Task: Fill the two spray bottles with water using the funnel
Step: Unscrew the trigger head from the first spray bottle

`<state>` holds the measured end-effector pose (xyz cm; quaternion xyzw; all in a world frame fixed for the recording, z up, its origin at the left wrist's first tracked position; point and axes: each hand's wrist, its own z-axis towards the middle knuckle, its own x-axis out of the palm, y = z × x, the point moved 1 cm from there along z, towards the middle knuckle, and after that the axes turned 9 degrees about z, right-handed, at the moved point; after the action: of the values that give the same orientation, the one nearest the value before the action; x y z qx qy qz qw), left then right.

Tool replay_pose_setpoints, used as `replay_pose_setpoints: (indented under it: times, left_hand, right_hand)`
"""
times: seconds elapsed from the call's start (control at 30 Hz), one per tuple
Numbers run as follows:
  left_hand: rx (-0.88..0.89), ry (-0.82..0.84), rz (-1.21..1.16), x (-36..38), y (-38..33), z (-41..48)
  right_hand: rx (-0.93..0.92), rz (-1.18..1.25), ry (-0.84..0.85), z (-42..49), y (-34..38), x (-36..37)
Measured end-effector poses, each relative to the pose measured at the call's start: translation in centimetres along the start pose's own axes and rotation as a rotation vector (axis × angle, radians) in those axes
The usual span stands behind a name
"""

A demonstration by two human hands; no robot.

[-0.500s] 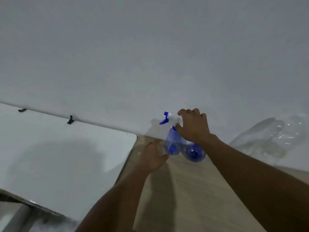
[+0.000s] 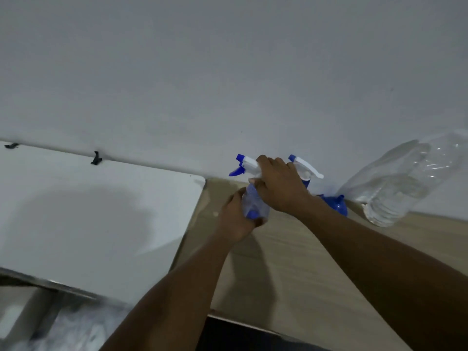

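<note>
There are two spray bottles, one blue funnel (image 2: 335, 206), one large clear plastic bottle (image 2: 395, 183) and two grips at work over the wooden table (image 2: 291, 262). The left grip (image 2: 234, 220) is wrapped round the translucent blue body of the near spray bottle (image 2: 253, 203), fingers curled beneath it and thumb up its side. The right grip (image 2: 279, 188) is clenched from above over the same bottle's neck and white trigger head, knuckles uppermost. This bottle runs roughly upright between the two grips, base down by the left grip and head up under the right; its blue nozzle points out to the left, away from the right grip. The second spray bottle (image 2: 305, 169) stands just behind the right grip, untouched, body mostly hidden, its nozzle also turned left. The funnel lies on the table just right of the right wrist, partly covered by it. The clear bottle stands farther right, well apart from both grips. Left of the left grip lies a white board (image 2: 88, 224) bearing two black clips (image 2: 96, 158).
</note>
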<state>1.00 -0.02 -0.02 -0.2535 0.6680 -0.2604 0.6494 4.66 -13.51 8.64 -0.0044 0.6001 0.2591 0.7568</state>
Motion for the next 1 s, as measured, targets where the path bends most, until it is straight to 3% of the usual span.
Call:
replay_pose_setpoints:
  times: [0.1, 0.43, 0.57, 0.67, 0.8, 1.0]
  left_hand:
    - [-0.023, 0.063, -0.157, 0.7, 0.0, -2.1]
    - [-0.049, 0.263, -0.085, 3.6, 0.9, -8.3]
    - [-0.053, 0.138, -0.104, 3.5, 0.9, -8.9]
    - [-0.074, 0.210, -0.130, 3.6, 0.9, -8.7]
    - [-0.059, 0.217, -0.088, 3.6, 0.9, -8.5]
    - [-0.089, 0.240, -0.119, 4.0, 0.3, -8.4]
  right_hand:
    - [0.000, 0.123, 0.047, -3.4, 1.4, -0.9]
    - [0.074, 0.119, -0.028, -11.3, 2.1, 0.5]
    - [0.054, 0.249, 0.027, -11.4, 2.1, 0.3]
    - [0.020, 0.253, 0.085, -11.4, 1.2, -0.2]
    - [0.026, 0.050, 0.001, -11.5, 1.0, 0.0]
    - [-0.042, 0.145, 0.112, -10.8, 0.5, -0.7]
